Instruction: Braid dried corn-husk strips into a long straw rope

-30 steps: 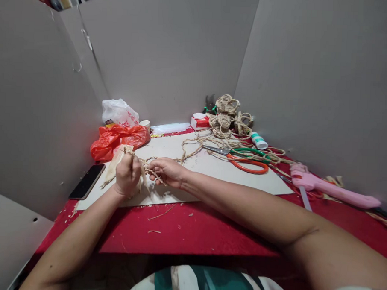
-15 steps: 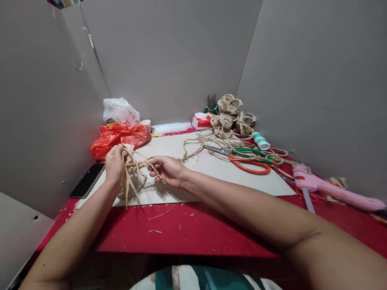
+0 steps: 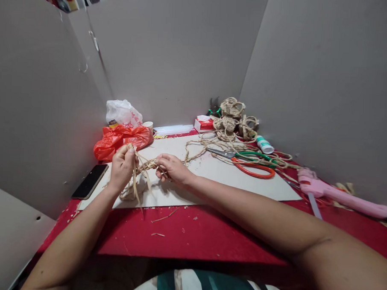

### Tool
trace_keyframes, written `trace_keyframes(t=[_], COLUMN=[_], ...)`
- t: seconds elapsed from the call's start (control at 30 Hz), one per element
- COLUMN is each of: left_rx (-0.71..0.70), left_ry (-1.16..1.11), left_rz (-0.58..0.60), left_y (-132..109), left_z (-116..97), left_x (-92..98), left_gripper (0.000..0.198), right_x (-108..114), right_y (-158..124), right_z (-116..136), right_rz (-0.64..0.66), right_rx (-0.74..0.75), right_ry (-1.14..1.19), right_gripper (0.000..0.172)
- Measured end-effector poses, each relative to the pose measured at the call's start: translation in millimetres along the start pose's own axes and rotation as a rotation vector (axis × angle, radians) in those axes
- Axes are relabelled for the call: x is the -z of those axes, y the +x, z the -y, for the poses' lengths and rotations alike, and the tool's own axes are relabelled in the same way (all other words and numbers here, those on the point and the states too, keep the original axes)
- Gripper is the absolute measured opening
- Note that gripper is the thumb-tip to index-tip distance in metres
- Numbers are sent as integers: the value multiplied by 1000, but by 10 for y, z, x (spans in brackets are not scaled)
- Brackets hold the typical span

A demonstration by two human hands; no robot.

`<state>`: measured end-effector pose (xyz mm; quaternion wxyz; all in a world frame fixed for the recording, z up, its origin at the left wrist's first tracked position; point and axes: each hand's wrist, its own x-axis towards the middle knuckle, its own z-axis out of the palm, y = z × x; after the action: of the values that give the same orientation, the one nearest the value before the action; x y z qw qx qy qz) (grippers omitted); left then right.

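Observation:
A length of tan braided straw rope (image 3: 144, 167) runs between my two hands over the white board (image 3: 175, 190). My left hand (image 3: 122, 165) is closed around one end, with loose flat straw strands hanging below the fingers. My right hand (image 3: 171, 167) pinches the rope a short way to the right, its fingers curled. Beneath my left hand a looped part of the rope rests on the board. From my right hand the rope trails back toward the coils (image 3: 228, 121) at the rear. The exact finger grip is partly hidden.
Scissors (image 3: 244, 160) with green and orange handles lie right of centre. A pink glue gun (image 3: 335, 194) is at the far right. Left are a phone (image 3: 89, 181) and a red plastic bag (image 3: 121, 139). Grey panels (image 3: 171, 58) enclose the red table (image 3: 176, 238).
My left hand has turned more upright, and the loose strands have swung right. My right hand has rolled over the rope, its palm now facing more downward. The view has shifted slightly.

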<state>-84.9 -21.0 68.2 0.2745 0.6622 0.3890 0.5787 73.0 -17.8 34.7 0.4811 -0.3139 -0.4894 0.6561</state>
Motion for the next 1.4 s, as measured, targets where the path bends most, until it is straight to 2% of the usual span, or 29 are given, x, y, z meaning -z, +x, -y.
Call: trace_keyframes(t=[0.17,0.23,0.3,0.4,0.53,0.63,0.8,0.9,1.03,1.1,1.27,1.4], left_rx=[-352,-459,-503,-399,-95,37,93,146,116,112,126,222], left_ry=[431,512,513,369,24,-216,-361,-412,-423,-406,-357,-339], left_rz=[-30,-12,8,9,-93,-114,-72,-82,-145,-142,-143,-151], left_y=[-59,-69,-75,-97,-167,-221,-209,-120,-24,-15,-13,7], left_z=[234,309,337,267,-1,-239,-476,-470,-373,-318,-181,-77], left_x=[-20,-18,-15,-24,-77,-100,-31,32,54,33,-27,-62], left_gripper=[24,22,22,25,28,29,25,23,26,27,29,28], right_x=[-54,-78,-78,-37,-5,-38,-93,-83,-53,-51,-70,-61], right_y=[-33,-51,-54,-21,28,27,-15,-47,-76,-76,-60,-61], right_z=[-14,-21,-20,-5,17,39,89,110,97,74,37,57], right_rz=[-9,7,14,-19,-59,8,164,203,376,414,379,351], right_rx=[45,52,50,17,-95,-213,-343,-310,-278,-289,-231,-169], right_ry=[-84,-83,-78,-45,78,194,278,249,173,137,89,197], right_gripper=[10,10,9,7,7,6,4,5,18,22,13,14])
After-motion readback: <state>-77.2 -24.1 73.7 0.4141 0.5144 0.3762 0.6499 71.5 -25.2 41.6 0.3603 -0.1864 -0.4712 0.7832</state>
